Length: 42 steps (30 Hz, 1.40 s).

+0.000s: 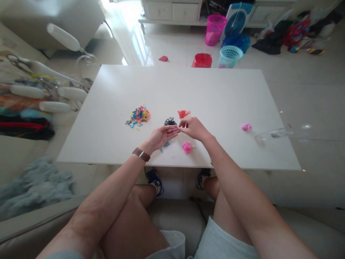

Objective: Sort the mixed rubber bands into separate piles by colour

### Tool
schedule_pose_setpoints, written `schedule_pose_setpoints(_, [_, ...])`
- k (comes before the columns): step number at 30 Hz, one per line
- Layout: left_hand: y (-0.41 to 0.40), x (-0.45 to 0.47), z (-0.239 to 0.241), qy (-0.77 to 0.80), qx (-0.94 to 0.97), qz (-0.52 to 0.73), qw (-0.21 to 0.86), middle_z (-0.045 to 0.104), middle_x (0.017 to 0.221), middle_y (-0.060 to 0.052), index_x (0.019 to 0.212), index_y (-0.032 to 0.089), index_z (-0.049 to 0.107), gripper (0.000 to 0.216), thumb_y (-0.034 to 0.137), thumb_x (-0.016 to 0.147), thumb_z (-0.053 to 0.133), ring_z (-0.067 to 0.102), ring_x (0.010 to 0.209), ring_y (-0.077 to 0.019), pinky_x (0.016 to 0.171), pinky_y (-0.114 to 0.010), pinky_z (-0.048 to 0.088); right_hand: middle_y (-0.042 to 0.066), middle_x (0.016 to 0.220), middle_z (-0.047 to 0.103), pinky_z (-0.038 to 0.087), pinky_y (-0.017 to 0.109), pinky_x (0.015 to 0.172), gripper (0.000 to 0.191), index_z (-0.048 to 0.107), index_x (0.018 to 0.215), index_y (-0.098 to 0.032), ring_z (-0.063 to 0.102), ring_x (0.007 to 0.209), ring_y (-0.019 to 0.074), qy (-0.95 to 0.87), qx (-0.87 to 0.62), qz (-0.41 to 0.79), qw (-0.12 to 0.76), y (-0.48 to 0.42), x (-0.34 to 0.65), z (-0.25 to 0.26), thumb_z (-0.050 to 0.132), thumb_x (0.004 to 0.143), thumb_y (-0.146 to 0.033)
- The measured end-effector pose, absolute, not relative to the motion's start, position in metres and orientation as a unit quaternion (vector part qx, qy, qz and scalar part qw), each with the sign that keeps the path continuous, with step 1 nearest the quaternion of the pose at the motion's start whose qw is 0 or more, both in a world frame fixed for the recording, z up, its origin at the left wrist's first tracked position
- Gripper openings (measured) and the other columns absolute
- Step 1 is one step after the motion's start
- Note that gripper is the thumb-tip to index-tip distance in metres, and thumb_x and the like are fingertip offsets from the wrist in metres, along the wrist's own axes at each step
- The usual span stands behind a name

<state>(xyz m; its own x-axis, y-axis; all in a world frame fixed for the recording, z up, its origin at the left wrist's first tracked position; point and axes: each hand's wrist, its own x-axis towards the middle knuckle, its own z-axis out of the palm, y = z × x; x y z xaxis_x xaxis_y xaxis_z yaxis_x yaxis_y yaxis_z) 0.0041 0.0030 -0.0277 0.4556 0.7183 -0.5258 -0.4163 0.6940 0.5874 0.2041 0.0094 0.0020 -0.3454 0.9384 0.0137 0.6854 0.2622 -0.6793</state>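
My left hand (161,137) lies palm up over the white table (221,90), with a few small rubber bands resting in the palm. My right hand (194,128) meets its fingertips and pinches at something tiny there; what it grips is too small to make out. A mixed-colour pile of small bands (138,116) lies to the left. A black pile (169,122) and a red pile (183,113) sit just beyond my fingers. A pink pile (187,147) and a few blue bands (165,145) lie below my hands.
A small pink object (246,127) and a clear plastic bag (277,133) lie on the table's right side. Pink (215,29) and teal (229,56) baskets and a red container (202,60) stand on the floor beyond. A cluttered rack (40,93) stands at the left.
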Motion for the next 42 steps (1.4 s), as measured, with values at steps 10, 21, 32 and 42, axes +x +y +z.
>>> schedule_pose_setpoints(10, [0.003,0.003,-0.028,0.399,0.192,0.343,0.829,0.078,0.089,-0.013,0.101,0.004,0.074,0.028,0.002,0.083,0.052,0.076,0.082,-0.0174,0.102,-0.035,0.055,0.003,0.077,0.069,0.041,0.025,0.069,0.004,0.075,0.077,-0.014,0.057,0.069,0.012,-0.775,-0.495,0.321,0.228,0.019,0.189,-0.009,0.072,0.078,-0.013])
schedule_pose_setpoints(21, [0.006,-0.007,-0.029,0.445,0.221,0.364,0.787,0.073,0.115,-0.023,0.11,0.002,0.069,0.026,-0.001,0.091,0.051,0.069,0.116,-0.0222,0.11,-0.032,0.049,0.003,0.074,0.071,0.042,0.024,0.065,0.007,0.075,0.078,-0.014,0.06,0.069,0.013,-0.752,-0.527,0.373,0.133,0.026,0.201,0.002,0.069,0.075,-0.013])
schedule_pose_setpoints(32, [0.005,-0.007,-0.027,0.453,0.235,0.361,0.781,0.071,0.122,-0.023,0.109,0.005,0.07,0.022,0.004,0.09,0.059,0.068,0.12,-0.024,0.111,-0.033,0.05,0.005,0.077,0.073,0.044,0.026,0.062,0.006,0.077,0.074,-0.017,0.066,0.076,0.0206,-0.687,-0.528,0.44,-0.238,0.016,0.219,0.008,0.075,0.068,-0.016])
schedule_pose_setpoints(42, [0.008,-0.011,-0.028,0.434,0.213,0.352,0.802,0.072,0.118,-0.024,0.106,0.004,0.071,0.029,0.018,0.092,0.05,0.07,0.114,-0.0257,0.103,-0.034,0.054,0.004,0.073,0.072,0.041,0.027,0.06,0.007,0.074,0.073,-0.018,0.061,0.065,0.0166,-0.727,-0.594,0.339,-0.058,0.02,0.217,0.002,0.075,0.069,-0.013])
